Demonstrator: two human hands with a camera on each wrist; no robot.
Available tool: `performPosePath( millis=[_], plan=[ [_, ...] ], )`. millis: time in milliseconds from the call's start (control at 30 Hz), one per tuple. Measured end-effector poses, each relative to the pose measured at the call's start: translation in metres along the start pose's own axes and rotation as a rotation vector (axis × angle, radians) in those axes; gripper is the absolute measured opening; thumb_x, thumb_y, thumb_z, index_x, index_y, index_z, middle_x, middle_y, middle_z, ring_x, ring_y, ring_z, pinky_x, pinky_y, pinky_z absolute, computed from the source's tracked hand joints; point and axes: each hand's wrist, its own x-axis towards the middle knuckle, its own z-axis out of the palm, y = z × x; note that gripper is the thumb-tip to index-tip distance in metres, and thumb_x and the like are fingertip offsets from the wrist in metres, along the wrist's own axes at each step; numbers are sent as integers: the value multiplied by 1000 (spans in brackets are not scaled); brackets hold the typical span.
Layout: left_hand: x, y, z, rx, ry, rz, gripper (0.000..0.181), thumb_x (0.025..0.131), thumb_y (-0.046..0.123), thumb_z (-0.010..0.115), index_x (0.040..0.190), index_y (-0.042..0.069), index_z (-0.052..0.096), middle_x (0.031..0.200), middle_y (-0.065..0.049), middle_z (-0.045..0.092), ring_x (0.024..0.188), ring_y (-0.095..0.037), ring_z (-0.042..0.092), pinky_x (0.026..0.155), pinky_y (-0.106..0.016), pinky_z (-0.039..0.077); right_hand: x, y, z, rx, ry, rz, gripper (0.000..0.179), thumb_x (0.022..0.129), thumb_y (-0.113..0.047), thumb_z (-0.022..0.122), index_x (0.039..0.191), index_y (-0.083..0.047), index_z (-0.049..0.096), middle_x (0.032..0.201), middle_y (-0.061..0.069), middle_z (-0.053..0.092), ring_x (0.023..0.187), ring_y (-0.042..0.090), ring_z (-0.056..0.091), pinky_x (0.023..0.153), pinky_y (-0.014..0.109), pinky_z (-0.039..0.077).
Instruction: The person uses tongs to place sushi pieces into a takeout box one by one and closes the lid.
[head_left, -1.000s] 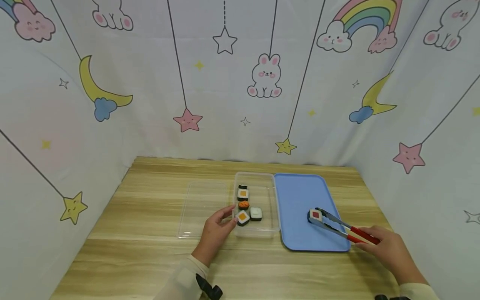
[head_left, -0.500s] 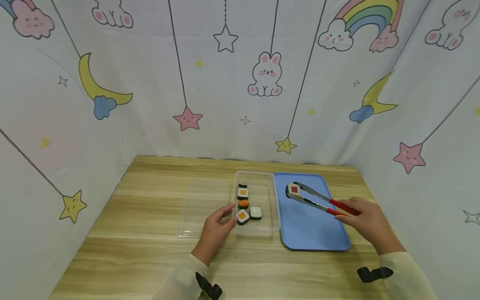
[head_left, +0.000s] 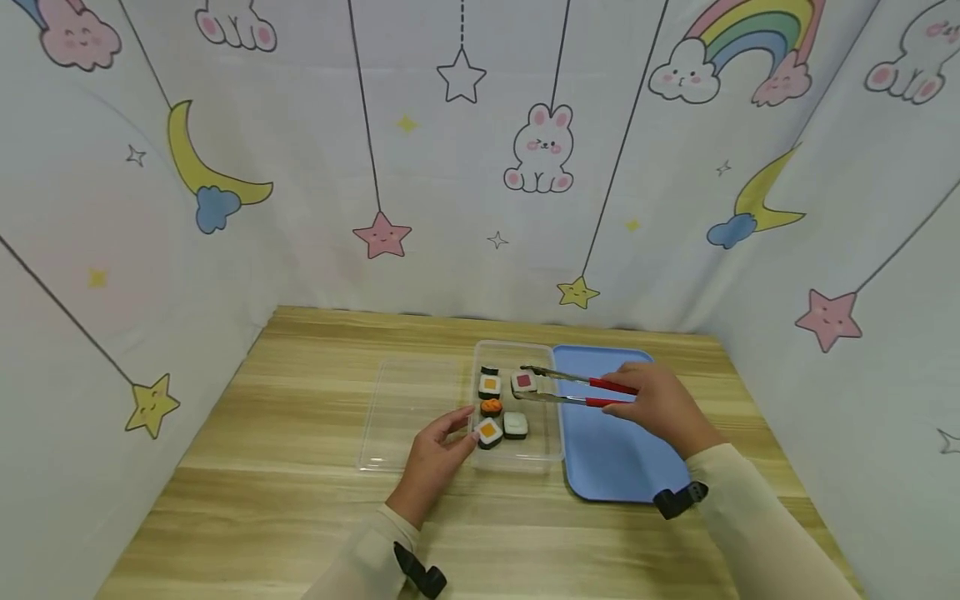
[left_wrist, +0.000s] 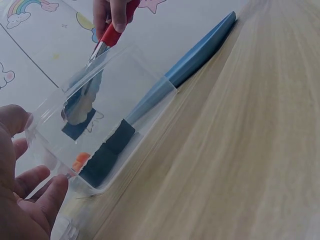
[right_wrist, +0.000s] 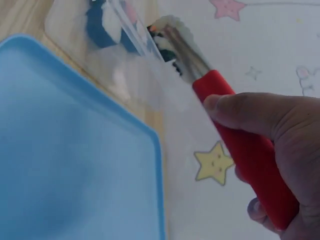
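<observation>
Red-centred sushi (head_left: 523, 382) hung in the lower middle of the frame. The blue tray (head_left: 607, 454) lay lower right; just left of it, under the sushi, stood the clear box (head_left: 542, 425). The right hand (head_left: 660, 404), right of centre, was clamped round the tongs (head_left: 577, 401); the left hand (head_left: 435, 450) touched the box's left wall, its fingers apart. The tongs' tips pinched the sushi. Too loose a squeeze risked dropping it; swinging too low risked knocking the upper orange-centred piece (head_left: 490, 385).
</observation>
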Motion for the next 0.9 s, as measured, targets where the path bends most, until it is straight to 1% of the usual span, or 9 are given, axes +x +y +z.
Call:
performPosePath(
  millis=[67, 167, 200, 400, 567, 667, 733, 800, 900],
  plan=[
    [0, 1, 0, 4, -2, -7, 42, 94, 0, 74, 135, 0, 67, 139, -21, 63, 131, -41, 57, 94, -34, 58, 8, -6, -1, -42, -26, -34, 43, 78, -25, 94, 117, -13, 81, 97, -4, 71, 87, 19, 61, 72, 35, 56],
    [4, -12, 0, -8, -4, 3, 42, 95, 5, 75, 136, 3, 67, 140, -18, 63, 132, -38, 58, 94, -34, 58, 20, -14, -2, -102, -73, -74, 36, 78, -26, 94, 111, -16, 82, 91, -10, 68, 82, 15, 61, 72, 36, 55],
    [4, -12, 0, -13, -6, 6, 43, 95, 6, 76, 136, 4, 67, 140, -18, 63, 132, -37, 58, 94, -34, 59, 23, -16, -3, -114, -89, -76, 34, 78, -26, 94, 109, -18, 82, 90, -11, 68, 81, 14, 61, 72, 36, 56],
    [3, -12, -2, -29, -22, 6, 44, 94, 13, 78, 136, 5, 68, 140, -18, 63, 131, -36, 58, 93, -33, 59, 42, -30, -3, -176, -173, -47, 34, 77, -30, 94, 107, -19, 83, 86, -11, 67, 79, 13, 61, 68, 33, 56],
    [3, -12, -3, -29, -25, -9, 43, 94, 14, 79, 136, 10, 69, 140, -15, 63, 132, -34, 58, 95, -35, 58, 48, -35, 1, -181, -210, -28, 34, 78, -30, 94, 107, -18, 82, 90, -7, 68, 82, 14, 62, 70, 34, 57],
    [3, -11, -2, -23, -21, -14, 43, 94, 12, 78, 136, 10, 69, 141, -15, 63, 132, -34, 58, 96, -37, 58, 45, -35, 1, -153, -197, -16, 36, 78, -29, 94, 109, -16, 82, 93, -5, 69, 84, 15, 62, 73, 36, 58],
    [3, -11, -1, -14, -15, -17, 43, 95, 8, 77, 137, 8, 68, 141, -16, 62, 133, -36, 57, 97, -37, 58, 39, -30, 1, -108, -169, 10, 41, 78, -29, 94, 113, -14, 81, 97, -2, 70, 88, 18, 63, 75, 39, 58],
    [3, -10, 0, -5, -9, -24, 43, 95, 4, 75, 137, 4, 67, 141, -19, 62, 133, -39, 56, 97, -38, 58, 29, -23, -1, -54, -120, 46, 47, 79, -30, 93, 120, -12, 78, 105, 4, 71, 94, 24, 63, 79, 44, 58],
    [4, -10, 1, 8, -6, -28, 43, 95, 1, 74, 137, 0, 66, 141, -22, 61, 133, -41, 55, 97, -39, 58, 9, -4, -1, 39, 0, 123, 54, 83, -31, 90, 129, -8, 73, 118, 13, 70, 102, 33, 63, 83, 51, 58]
  ],
)
